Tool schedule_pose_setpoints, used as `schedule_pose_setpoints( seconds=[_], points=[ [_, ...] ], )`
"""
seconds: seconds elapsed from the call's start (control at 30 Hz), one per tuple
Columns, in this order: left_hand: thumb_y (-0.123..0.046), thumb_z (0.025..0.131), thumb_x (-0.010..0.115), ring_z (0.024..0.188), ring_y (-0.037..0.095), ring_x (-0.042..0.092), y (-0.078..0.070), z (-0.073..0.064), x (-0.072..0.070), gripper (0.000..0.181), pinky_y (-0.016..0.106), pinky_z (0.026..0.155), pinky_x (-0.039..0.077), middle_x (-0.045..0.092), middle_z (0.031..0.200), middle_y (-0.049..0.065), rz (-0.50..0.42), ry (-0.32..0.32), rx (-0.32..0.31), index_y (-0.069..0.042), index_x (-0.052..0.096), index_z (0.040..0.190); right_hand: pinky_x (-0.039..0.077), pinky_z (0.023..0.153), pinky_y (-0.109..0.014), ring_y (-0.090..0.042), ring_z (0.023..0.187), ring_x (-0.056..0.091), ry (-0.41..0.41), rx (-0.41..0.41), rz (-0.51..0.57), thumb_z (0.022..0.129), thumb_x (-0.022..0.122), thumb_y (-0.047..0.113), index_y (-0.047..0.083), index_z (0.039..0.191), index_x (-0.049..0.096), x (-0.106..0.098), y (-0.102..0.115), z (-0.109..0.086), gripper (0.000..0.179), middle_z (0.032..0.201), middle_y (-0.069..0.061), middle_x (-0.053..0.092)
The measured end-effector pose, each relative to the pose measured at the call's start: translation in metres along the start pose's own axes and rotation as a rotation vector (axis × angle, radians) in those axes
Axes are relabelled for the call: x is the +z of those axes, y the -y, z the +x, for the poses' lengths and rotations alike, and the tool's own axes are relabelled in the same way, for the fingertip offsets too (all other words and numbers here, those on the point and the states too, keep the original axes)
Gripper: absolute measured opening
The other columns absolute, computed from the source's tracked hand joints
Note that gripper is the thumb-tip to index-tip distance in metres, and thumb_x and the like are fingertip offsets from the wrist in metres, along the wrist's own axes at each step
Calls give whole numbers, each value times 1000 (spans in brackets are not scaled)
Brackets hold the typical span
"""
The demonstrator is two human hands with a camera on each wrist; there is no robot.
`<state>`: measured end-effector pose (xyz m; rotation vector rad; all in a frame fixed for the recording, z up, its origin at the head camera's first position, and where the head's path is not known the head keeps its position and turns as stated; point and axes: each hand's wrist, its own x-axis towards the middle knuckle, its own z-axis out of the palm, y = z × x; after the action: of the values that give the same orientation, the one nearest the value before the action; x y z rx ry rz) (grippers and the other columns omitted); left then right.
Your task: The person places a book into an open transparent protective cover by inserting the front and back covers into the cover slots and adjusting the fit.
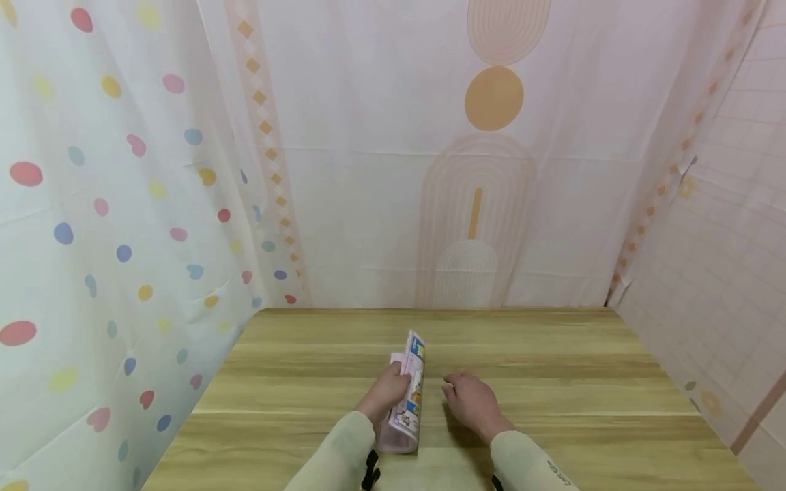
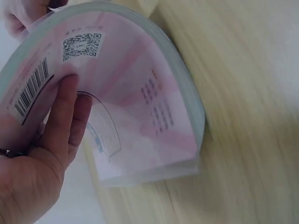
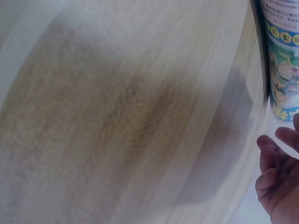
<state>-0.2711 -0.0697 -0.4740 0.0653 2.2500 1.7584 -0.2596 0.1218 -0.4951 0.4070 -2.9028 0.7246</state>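
A softcover book (image 1: pixel 410 395), bent into a curve, stands on edge over the table in front of me. Its colourful illustrated cover faces right in the head view. My left hand (image 1: pixel 387 392) grips it from the left. In the left wrist view the fingers of the left hand (image 2: pixel 58 135) lie against the pink back cover (image 2: pixel 135 98), which has a barcode and a QR code. My right hand (image 1: pixel 473 404) is to the right of the book, apart from it, its fingers loosely curled and holding nothing. Part of the book's cover (image 3: pixel 285 70) shows beyond the right hand (image 3: pixel 280 182).
A wood-grain table (image 1: pixel 540 361) spreads under both hands. White patterned curtains hang around it: one with coloured dots (image 1: pixel 141 204) on the left, one with arches (image 1: pixel 368 204) behind, and a grid-patterned one (image 1: pixel 718 259) on the right.
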Motion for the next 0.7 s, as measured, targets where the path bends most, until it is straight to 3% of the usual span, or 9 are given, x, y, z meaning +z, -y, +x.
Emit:
schedule_pose_setpoints(
  seconds=[0.17, 0.3, 0.4, 0.5, 0.63, 0.7],
  points=[
    [-18, 105, 39, 80, 28, 67, -7, 1, 1, 52, 41, 69, 57, 64, 99, 19, -142, 9, -3, 4, 27, 150, 48, 93, -56, -39, 112, 62, 54, 35, 73, 103, 53, 26, 2, 120, 69, -1, 3, 1, 34, 117, -17, 69],
    [-19, 106, 37, 87, 25, 68, -15, 2, -2, 51, 39, 78, 56, 66, 107, 17, -206, 4, 33, 5, 29, 150, 49, 90, -54, -35, 105, 64, 76, 105, 158, 105, 47, 34, 4, 123, 67, -3, 5, 2, 40, 111, -13, 69],
    [-18, 107, 35, 91, 23, 68, -15, 3, -4, 49, 37, 82, 56, 65, 112, 17, -255, 8, 66, 7, 30, 148, 47, 94, -55, -36, 110, 61, 82, 185, 282, 107, 41, 38, 2, 133, 59, -6, 7, 1, 48, 117, -15, 66],
    [-17, 107, 35, 94, 23, 68, -12, 4, -4, 49, 37, 84, 55, 65, 114, 17, -325, 29, 70, 6, 29, 149, 40, 102, -59, -38, 120, 55, 92, 273, 460, 108, 37, 41, -1, 147, 43, -9, 5, 0, 58, 131, -19, 59],
    [-17, 107, 37, 93, 21, 67, -10, 6, -4, 50, 35, 83, 55, 66, 113, 15, -382, 55, 76, 4, 27, 152, 42, 99, -56, -32, 107, 59, 66, 341, 693, 109, 31, 34, -3, 153, 29, -11, 2, 3, 57, 118, -19, 60],
    [-17, 107, 37, 92, 19, 67, -9, 7, -4, 51, 34, 82, 55, 66, 110, 13, -397, 56, 75, 3, 27, 152, 43, 98, -53, -28, 98, 61, 41, 362, 755, 110, 29, 29, -6, 152, 26, -13, 0, 5, 55, 110, -19, 60]
  ],
)
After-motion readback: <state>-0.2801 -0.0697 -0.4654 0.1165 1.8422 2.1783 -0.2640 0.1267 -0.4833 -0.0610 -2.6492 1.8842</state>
